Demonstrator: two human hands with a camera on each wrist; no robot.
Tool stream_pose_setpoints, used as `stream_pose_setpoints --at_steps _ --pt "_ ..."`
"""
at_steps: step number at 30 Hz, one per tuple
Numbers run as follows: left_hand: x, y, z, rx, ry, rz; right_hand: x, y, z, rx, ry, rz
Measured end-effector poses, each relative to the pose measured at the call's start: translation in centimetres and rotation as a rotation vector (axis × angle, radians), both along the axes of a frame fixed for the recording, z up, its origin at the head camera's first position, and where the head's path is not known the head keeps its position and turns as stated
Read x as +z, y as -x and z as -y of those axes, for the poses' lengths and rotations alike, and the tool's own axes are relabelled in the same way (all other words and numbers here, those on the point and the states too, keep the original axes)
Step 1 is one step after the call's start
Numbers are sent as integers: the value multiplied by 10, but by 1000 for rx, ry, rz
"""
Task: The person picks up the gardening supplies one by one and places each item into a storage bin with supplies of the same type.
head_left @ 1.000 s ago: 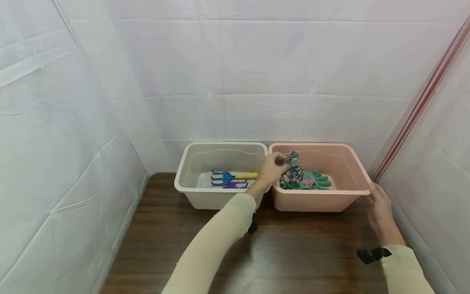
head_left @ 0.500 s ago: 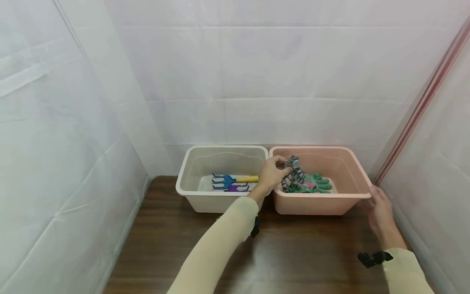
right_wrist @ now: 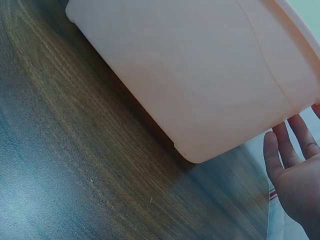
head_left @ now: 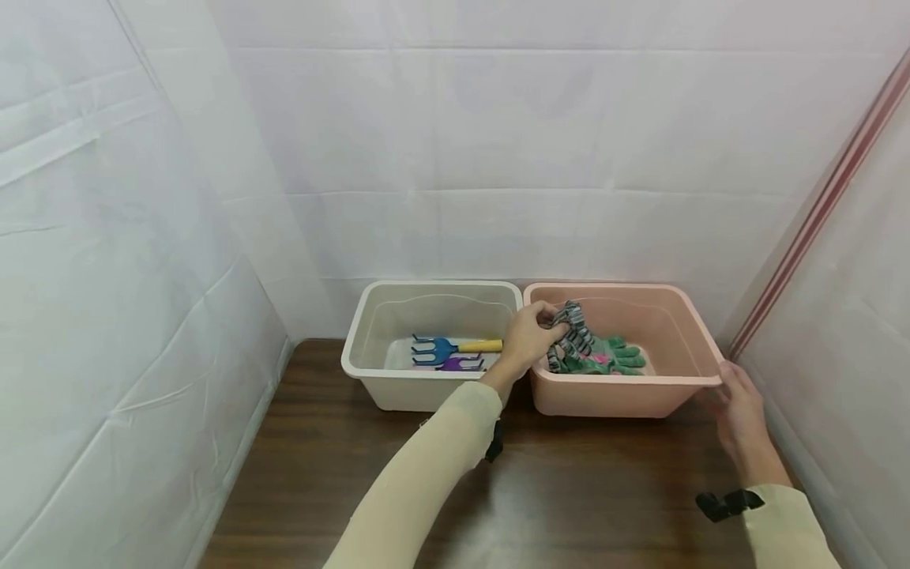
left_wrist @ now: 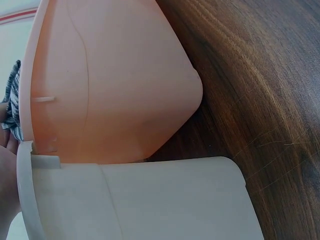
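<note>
In the head view my left hand (head_left: 529,336) pinches a grey-and-black striped knit piece (head_left: 572,324), like a glove cuff, over the left side of a pink plastic tub (head_left: 604,401). A green glove (head_left: 614,356) with a pink patch lies under it in the tub. At the left wrist view's edge, part of the striped knit (left_wrist: 14,102) shows above the rims. My right hand (head_left: 741,407) holds the pink tub's front right corner at the rim. In the right wrist view its fingers (right_wrist: 285,145) extend along the end wall; the thumb is hidden there.
A cream tub (head_left: 419,391) stands left of the pink one, rims side by side. It holds a blue hand fork (head_left: 437,350) with a yellow handle and a purple fork (head_left: 458,363). Both tubs stand on a dark wooden table (head_left: 341,474), with white sheeting (head_left: 441,158) behind.
The head view has shifted slightly, so the tubs sit a little lower in it. Both hands keep their holds with hardly any movement.
</note>
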State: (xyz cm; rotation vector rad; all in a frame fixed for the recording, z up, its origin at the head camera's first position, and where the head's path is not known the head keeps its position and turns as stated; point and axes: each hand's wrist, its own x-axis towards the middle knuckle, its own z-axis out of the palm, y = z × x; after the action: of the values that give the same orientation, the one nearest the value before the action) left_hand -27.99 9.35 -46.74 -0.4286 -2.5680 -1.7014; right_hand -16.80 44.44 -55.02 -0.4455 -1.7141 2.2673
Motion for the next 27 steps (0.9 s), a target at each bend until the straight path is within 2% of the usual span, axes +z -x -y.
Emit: stream_pose_setpoints --at_steps 10,19,27 --pt "1 -2 1 3 -20 -4 -1 1 0 -4 -18 14" --pt "-2 1 3 -15 -65 -9 -1 3 2 -6 -36 8" --pt "-1 3 7 4 -38 21 1 4 5 29 -46 -23"
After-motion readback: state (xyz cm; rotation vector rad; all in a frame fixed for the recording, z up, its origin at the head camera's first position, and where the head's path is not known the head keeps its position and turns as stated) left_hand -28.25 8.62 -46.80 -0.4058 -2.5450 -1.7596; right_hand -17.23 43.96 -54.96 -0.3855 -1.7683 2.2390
